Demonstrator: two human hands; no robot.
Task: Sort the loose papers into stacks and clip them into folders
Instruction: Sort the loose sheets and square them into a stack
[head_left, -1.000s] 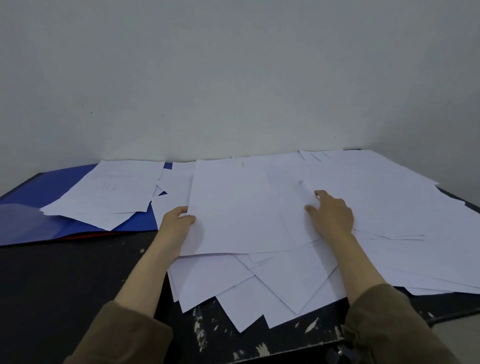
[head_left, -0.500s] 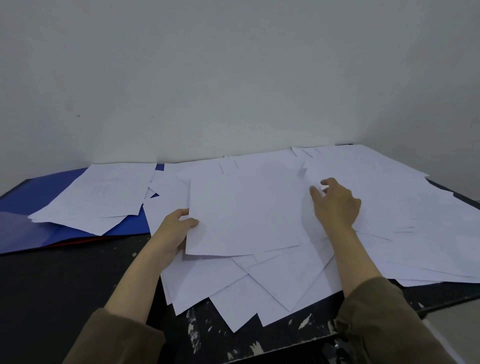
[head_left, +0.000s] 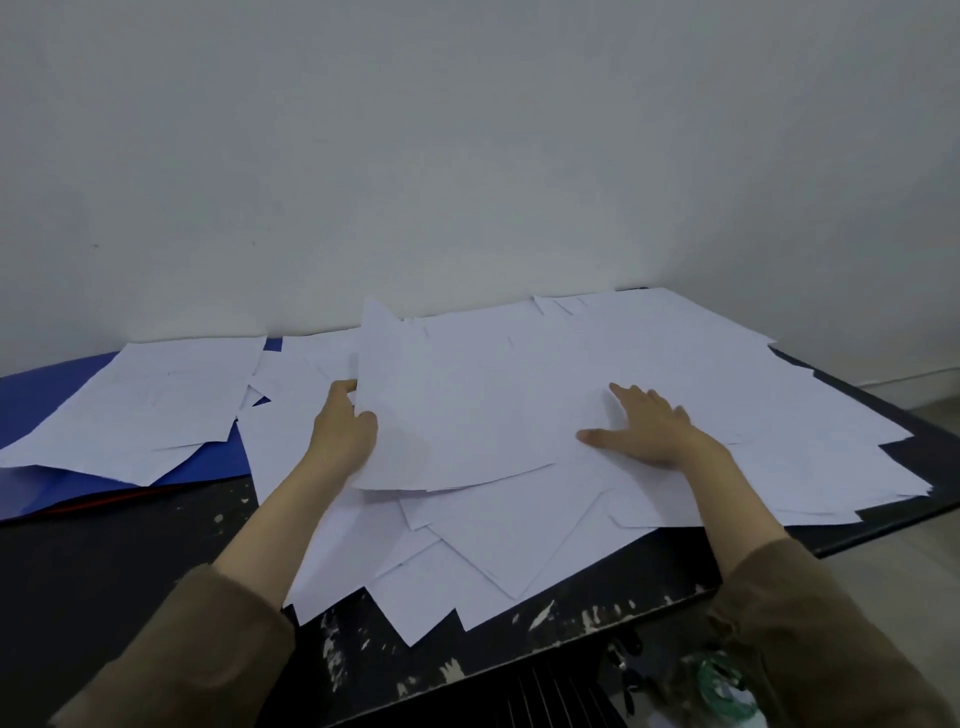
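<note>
- Dozens of loose white sheets (head_left: 649, 364) lie fanned and overlapping across the right and middle of a dark table (head_left: 130, 561), several corners hanging past its paint-flecked near edge.
- One sheet (head_left: 447, 415) sits on top of the heap, its left edge raised off the pile and its far left corner standing up in a point against the pale wall (head_left: 467, 156).
- Left hand (head_left: 343, 431) grips that raised left edge, thumb on the upper face and fingers curled underneath, so the paper is pinched between them.
- Right hand (head_left: 649, 428) lies flat on the heap just right of the lifted sheet, fingers straight and spread, thumb pointing left, palm pressing the papers down; it holds nothing.
- Both forearms reach in from olive-brown sleeves (head_left: 187, 654) at the bottom of the view.
- Blue folder (head_left: 31, 395) lies open at the left end of the table, against the wall, with a thin red edge showing beneath its near side.
- Smaller stack of white papers (head_left: 156, 405) rests on the folder, roughly squared but with corners splayed, faint print on the top page too dim to read.
- Folder pile and main heap sit close, their nearest sheets overlapping near the back.
</note>
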